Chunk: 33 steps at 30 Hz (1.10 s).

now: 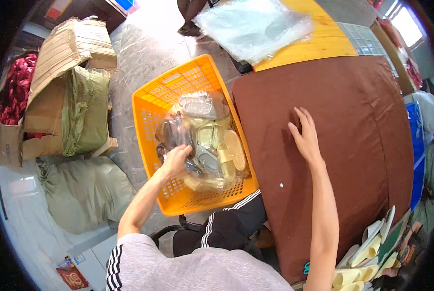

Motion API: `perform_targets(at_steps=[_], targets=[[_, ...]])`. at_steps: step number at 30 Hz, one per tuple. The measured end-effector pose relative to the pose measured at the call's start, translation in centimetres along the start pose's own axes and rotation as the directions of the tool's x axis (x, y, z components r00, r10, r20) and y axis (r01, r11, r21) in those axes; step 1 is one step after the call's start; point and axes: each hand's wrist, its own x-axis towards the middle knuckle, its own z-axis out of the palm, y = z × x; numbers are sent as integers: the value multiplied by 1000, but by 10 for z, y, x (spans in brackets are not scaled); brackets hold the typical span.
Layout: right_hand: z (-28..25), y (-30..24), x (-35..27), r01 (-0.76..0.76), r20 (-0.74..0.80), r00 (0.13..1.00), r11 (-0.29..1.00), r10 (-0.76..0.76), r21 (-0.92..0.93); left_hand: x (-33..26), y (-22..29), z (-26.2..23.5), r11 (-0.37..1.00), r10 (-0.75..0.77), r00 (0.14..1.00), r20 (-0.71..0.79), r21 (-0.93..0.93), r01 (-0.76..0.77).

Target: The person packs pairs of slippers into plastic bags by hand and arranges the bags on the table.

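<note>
My left hand (177,160) reaches into an orange plastic basket (144,127) that stands on the floor beside the table. Its fingers are closed on a clear plastic bag (180,130) with dark slippers inside. Around it in the basket lie more bagged slippers: a grey one (208,159), a pale yellow one (225,157), a tan one (235,149) and a light grey pair (202,104) toward the far end. Over the brown cloth-covered table (343,121) hovers my right hand (304,135), open, fingers apart, holding nothing.
Clear plastic bags (255,29) are piled on the yellow board (323,34) beyond the table. Several pale slippers (367,252) stand at the table's near right, close to teal scissors handles (306,266). On the left are a cardboard box (44,104), a green woven sack (86,111) and a grey-green sack (88,191).
</note>
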Motion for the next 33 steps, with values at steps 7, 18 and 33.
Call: perform_targets(at_steps=[7,18,33], targets=[[-38,-88,-142,-76,-10,997,978,79,194,-30,147,-164,893,415,897,-153,260,-368],[-116,-103,-320,109,-325,658,341,679,934,-29,439,-70,342,930,366,-5,372,-863],[-111,-51,-425,39,-508,228,514,830,857,-85,380,-4,492,758,614,-219,-425,-760]])
